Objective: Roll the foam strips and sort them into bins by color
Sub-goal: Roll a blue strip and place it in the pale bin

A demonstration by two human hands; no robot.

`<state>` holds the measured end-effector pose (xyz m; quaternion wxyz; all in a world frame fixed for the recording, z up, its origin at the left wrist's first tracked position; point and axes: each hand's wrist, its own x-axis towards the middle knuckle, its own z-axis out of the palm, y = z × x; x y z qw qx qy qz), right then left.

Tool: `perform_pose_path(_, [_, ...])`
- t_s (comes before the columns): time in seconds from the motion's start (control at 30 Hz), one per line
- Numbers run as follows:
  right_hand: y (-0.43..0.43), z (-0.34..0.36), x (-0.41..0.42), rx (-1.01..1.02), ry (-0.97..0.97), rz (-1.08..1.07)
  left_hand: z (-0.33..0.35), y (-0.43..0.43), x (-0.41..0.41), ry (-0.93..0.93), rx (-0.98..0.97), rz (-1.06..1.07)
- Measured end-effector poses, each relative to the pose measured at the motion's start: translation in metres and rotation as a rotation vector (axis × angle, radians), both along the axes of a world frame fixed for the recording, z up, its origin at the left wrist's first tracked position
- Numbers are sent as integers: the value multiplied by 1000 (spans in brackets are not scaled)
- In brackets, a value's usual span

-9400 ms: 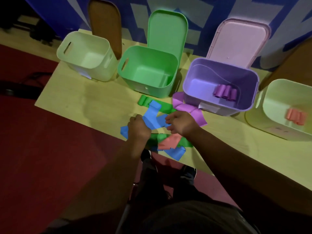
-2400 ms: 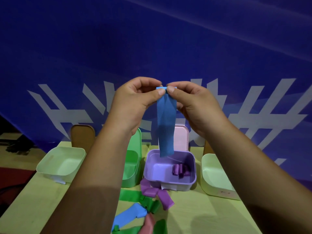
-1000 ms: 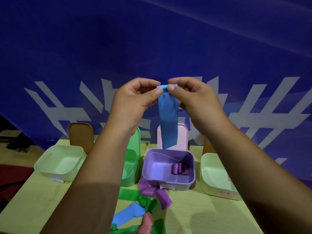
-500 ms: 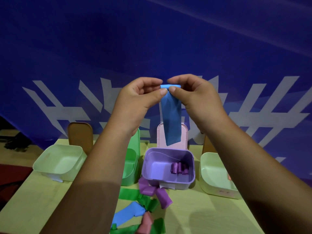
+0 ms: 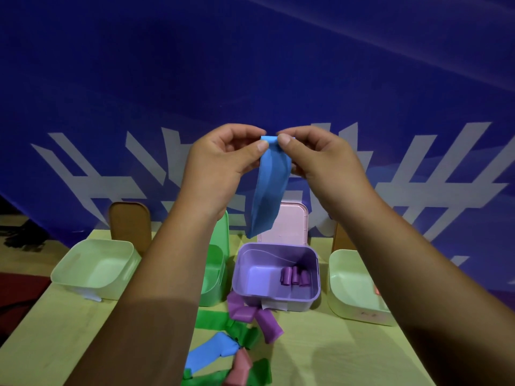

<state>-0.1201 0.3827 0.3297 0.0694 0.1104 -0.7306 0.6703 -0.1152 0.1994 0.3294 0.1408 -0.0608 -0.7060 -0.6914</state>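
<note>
Dim, blue-tinged light, wide-angle warp

**Bins wall the far edge; bare table near left and right**

Four open-topped bins line the far side of the table [image 5: 334,352]: left bin [image 5: 83,288], green bin [image 5: 213,291], purple bin [image 5: 301,303], right bin [image 5: 354,310]. Only a narrow gap parts the last two. Upright behind them stand a brown lid [image 5: 129,227], green lid [image 5: 225,235] and pink lid [image 5: 292,227], with a backdrop [image 5: 250,65] closing the far side. Loose strips [image 5: 267,327] clutter the near centre, up against the purple bin. The left hand [image 5: 220,162] and right hand [image 5: 320,160] pinch a blue strip [image 5: 270,188] high above the bins, forearms spanning the middle.
</note>
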Motion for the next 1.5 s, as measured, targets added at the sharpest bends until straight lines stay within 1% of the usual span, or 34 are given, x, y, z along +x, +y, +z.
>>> perform_pose_path(0.3, [-1, -2, -6, 35, 2, -55, -6, 7, -3, -20, 79, -10])
perform_pose_path(0.47, [3, -1, -5, 6, 15, -36, -6, 12, -5, -44, 136, -18])
perform_pose_path(0.73, [10, 1, -5, 16, 40, -3, -4, 13, -9, -24, 78, -7])
perform_pose_path(0.87, [12, 3, -8, -22, 22, 27, -4, 11, -12, -15, 18, -8])
perform_pose_path(1.1, [13, 1, -14, 11, 62, -2, -6, 12, -15, -17, 28, 1])
perform_pose_path(1.5, [19, 7, -14, 100, 115, 3, 0, 10, -21, -47, -34, -38])
